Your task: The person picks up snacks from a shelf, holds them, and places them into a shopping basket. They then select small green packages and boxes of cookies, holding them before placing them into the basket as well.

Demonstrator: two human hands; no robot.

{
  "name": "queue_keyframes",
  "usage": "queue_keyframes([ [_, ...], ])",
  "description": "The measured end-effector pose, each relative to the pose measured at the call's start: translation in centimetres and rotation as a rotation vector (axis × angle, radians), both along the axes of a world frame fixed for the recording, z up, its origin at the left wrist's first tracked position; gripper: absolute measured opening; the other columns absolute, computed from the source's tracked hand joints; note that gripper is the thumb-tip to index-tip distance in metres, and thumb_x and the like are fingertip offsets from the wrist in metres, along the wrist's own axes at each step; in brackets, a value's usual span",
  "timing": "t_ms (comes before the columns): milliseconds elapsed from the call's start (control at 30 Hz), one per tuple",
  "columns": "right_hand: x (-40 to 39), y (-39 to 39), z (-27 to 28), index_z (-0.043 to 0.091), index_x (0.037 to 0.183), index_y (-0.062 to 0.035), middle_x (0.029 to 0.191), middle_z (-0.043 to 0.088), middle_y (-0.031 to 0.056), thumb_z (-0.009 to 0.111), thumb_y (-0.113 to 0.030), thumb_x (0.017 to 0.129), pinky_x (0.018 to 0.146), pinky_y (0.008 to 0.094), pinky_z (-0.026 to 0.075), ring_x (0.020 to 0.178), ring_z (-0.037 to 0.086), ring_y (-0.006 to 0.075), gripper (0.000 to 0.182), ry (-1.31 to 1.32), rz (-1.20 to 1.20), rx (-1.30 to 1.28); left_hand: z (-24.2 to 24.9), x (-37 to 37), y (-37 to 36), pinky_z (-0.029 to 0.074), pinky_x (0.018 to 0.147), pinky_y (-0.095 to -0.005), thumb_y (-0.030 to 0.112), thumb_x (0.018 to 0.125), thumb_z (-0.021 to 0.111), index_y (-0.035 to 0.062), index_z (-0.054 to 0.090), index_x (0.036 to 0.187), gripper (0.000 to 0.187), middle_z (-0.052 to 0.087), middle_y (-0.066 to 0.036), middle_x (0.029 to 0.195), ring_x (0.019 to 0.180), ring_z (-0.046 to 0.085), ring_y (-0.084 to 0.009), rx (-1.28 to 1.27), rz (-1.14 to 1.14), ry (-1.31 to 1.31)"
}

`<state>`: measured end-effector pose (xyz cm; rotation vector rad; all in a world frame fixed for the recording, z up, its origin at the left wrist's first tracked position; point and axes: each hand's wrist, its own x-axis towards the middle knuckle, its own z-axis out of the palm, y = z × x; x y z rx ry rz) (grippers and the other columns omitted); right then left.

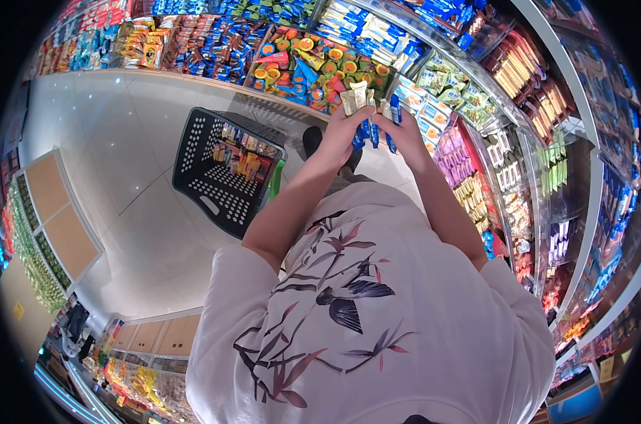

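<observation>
In front of my body, both hands are raised close together above the snack bins. My left hand (343, 136) is closed around several small blue-and-cream wrapped snack packets (357, 97); their pale ends stick up past the fingers. Beside it, my right hand (406, 134) pinches similar blue-and-white wrapped snack packets (394, 107). The exact kind of snack is too small to read, and the fingers partly cover the wrappers. Just beyond the hands lies a bin of orange, green and red packets (313, 62).
A dark shopping basket (191, 166) with a green part and several packaged goods inside stands on the tiled floor (133, 205) to my left. Bins of wrapped snacks (218, 46) run along the front. Tiered snack shelves (500, 141) curve round my right side.
</observation>
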<state>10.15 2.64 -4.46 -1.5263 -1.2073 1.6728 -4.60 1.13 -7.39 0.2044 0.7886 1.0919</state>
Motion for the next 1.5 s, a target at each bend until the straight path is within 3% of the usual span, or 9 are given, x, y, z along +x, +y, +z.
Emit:
queue_keyframes([
  [800,-0.4,-0.2,-0.3,0.059,0.095,-0.0046,0.073,0.056,-0.0021,0.065,-0.022,0.086,0.059,0.0194,0.04,0.066,0.051,0.0047,0.02,0.008,0.006,-0.017,-1.0,-0.1,-0.3,0.051,0.072,-0.0267,0.012,0.09,0.059,0.0025,0.056,0.111,0.023,0.064,-0.005,0.096,0.084,0.063,-0.0119,-0.001,0.009,-0.009],
  [900,0.1,-0.1,-0.7,0.059,0.101,-0.0017,0.083,0.062,0.0015,0.068,-0.018,0.084,0.063,0.0227,0.047,0.071,0.057,0.0075,0.026,0.006,0.029,-0.052,-1.2,0.0,-0.4,0.051,0.071,-0.0268,0.012,0.09,0.058,0.0024,0.056,0.11,0.023,0.064,-0.005,0.095,0.083,0.063,-0.0121,-0.005,0.012,-0.01],
  [1300,-0.1,-0.5,-0.8,0.059,0.1,-0.0043,0.077,0.058,-0.0022,0.065,-0.021,0.087,0.062,0.02,0.042,0.069,0.052,0.0051,0.022,0.015,0.029,-0.024,-1.3,0.0,-0.7,0.053,0.069,-0.0278,0.011,0.089,0.059,0.0023,0.055,0.11,0.023,0.064,-0.006,0.094,0.081,0.064,-0.0135,-0.026,0.018,-0.005],
  [1500,0.3,-0.6,-1.4,0.059,0.099,-0.0018,0.08,0.061,0.001,0.068,-0.019,0.083,0.062,0.0224,0.047,0.069,0.057,0.0071,0.025,0.021,0.034,-0.032,-1.5,0.1,-0.9,0.053,0.07,-0.0284,0.011,0.089,0.059,0.002,0.054,0.11,0.023,0.063,-0.006,0.093,0.081,0.064,-0.0142,-0.053,0.019,-0.013],
])
